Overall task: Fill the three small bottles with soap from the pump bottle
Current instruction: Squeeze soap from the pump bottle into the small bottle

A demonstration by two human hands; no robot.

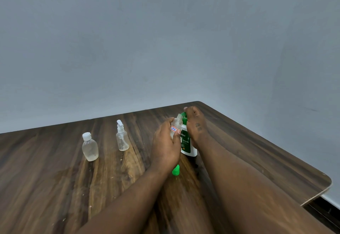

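Dark wood-grain table fills the lower part of the view, and two bare forearms reach out over it from the near edge. Closest in, a green cap stands on the wood, partly hidden under the wrist of the left hand. That hand is wrapped around a small clear bottle, fingers behind it and thumb across the front, just below a little red-edged label. The bottle is uncapped, held up off the table, with its open neck right beside the green top of the pump bottle; whether the two touch I cannot tell. The pump bottle stands upright on the table, white with a green label, immediately right of the left hand. The right hand is curled down over its pump head, the back of the hand towards me. Well off to the left, apart from both hands, a white-capped bottle stands upright, and a little farther back a clear spray-top bottle does too. Beyond the table's far edge rises a plain grey wall
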